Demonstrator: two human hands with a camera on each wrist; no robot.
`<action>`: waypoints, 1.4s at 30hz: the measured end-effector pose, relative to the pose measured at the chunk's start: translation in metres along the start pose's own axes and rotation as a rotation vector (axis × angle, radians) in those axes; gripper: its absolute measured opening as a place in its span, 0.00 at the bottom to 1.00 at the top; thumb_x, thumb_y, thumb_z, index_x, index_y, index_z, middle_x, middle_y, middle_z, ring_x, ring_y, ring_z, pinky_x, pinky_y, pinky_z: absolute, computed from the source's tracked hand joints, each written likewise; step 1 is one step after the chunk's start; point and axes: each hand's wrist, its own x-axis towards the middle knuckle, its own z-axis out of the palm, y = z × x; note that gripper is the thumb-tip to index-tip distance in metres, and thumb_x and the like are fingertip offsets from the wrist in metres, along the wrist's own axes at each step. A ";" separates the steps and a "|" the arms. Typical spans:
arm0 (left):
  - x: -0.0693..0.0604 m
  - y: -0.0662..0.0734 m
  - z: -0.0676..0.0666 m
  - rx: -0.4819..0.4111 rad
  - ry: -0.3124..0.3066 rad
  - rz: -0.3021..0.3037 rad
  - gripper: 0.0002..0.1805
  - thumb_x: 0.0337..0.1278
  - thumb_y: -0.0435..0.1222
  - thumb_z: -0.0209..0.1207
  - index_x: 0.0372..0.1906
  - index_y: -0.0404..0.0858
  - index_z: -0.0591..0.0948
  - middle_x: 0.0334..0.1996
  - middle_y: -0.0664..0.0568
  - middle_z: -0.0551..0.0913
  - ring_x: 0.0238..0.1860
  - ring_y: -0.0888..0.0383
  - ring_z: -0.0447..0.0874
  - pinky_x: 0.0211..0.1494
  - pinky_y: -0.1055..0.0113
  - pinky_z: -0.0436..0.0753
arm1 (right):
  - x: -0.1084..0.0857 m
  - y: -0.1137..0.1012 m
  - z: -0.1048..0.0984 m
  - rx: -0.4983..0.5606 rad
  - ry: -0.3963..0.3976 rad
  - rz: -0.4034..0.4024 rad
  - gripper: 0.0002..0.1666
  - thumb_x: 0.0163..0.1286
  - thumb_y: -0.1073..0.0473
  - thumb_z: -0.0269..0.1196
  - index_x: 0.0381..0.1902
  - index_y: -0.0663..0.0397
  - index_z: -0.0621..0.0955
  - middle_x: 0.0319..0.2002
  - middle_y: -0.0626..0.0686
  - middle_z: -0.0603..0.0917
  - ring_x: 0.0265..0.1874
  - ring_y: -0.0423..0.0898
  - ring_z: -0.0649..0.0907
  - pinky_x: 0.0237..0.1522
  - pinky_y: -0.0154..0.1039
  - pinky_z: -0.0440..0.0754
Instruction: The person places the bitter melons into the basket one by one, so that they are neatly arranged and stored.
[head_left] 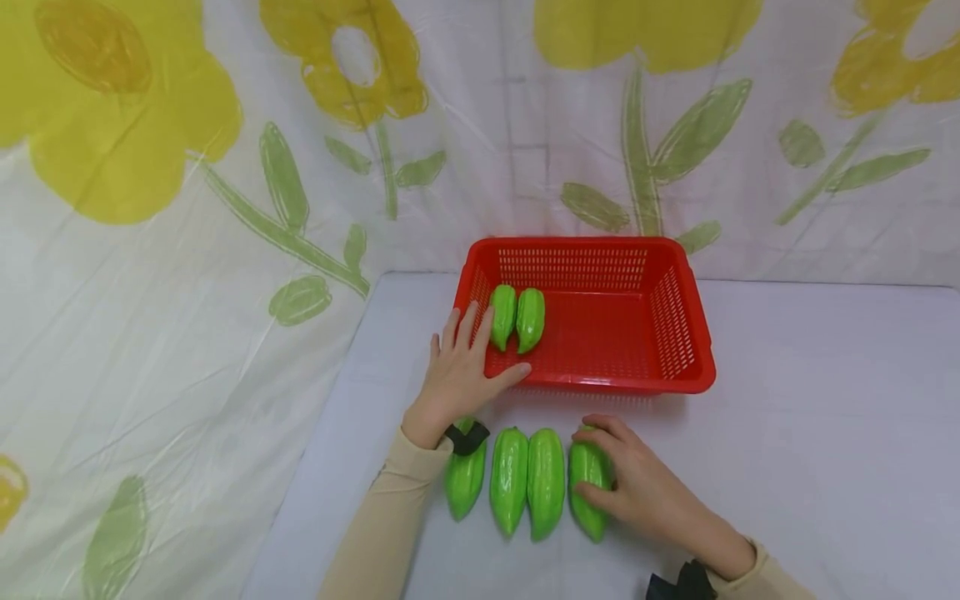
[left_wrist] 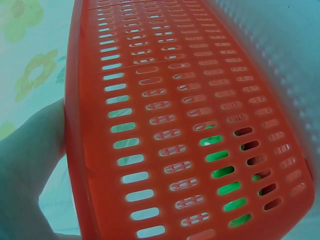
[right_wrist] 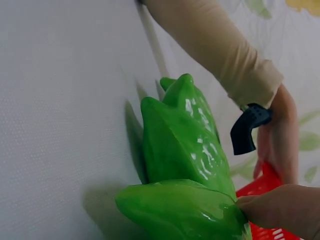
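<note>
My left hand [head_left: 457, 367] is at the near left corner of a red plastic basket [head_left: 600, 385], with its fingers spread and fairly straight over the rim. Beside its fingers, two glossy green ridged gourds [head_left: 531, 320] lie inside the basket. My right hand [head_left: 637, 483] grips the rightmost gourd [head_left: 587, 479] of a row on the table, fingers on its far end and thumb at its side. In the right wrist view the thumb [right_wrist: 280, 207] presses against this gourd [right_wrist: 180, 207]. Left of it lie two gourds [head_left: 509, 479] side by side. Another gourd [head_left: 466, 479] is partly hidden under my left wrist.
The white table [head_left: 825, 400] stretches out to the right of the basket. A flower-print sheet [head_left: 465, 167] hangs behind the table and covers the left side. Black bands [head_left: 467, 437] sit on both wrists.
</note>
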 end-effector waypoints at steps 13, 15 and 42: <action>0.000 -0.001 0.001 0.003 0.006 -0.006 0.58 0.63 0.70 0.55 0.86 0.46 0.45 0.86 0.46 0.43 0.85 0.41 0.35 0.80 0.29 0.46 | 0.010 -0.018 -0.052 0.197 -0.030 -0.037 0.35 0.61 0.60 0.78 0.65 0.49 0.79 0.69 0.53 0.74 0.55 0.50 0.80 0.33 0.31 0.85; 0.000 -0.002 0.001 0.006 0.009 -0.004 0.58 0.63 0.70 0.55 0.86 0.46 0.46 0.86 0.46 0.43 0.85 0.40 0.36 0.80 0.29 0.46 | 0.015 -0.022 -0.062 0.192 -0.030 -0.049 0.35 0.61 0.60 0.78 0.66 0.48 0.79 0.69 0.54 0.73 0.56 0.50 0.80 0.34 0.31 0.86; 0.001 0.000 0.002 0.002 0.011 -0.009 0.58 0.63 0.70 0.55 0.86 0.46 0.45 0.86 0.46 0.44 0.85 0.41 0.36 0.80 0.29 0.46 | 0.105 0.002 -0.135 0.035 0.033 -0.087 0.32 0.66 0.55 0.75 0.66 0.54 0.79 0.69 0.59 0.74 0.69 0.58 0.74 0.46 0.52 0.89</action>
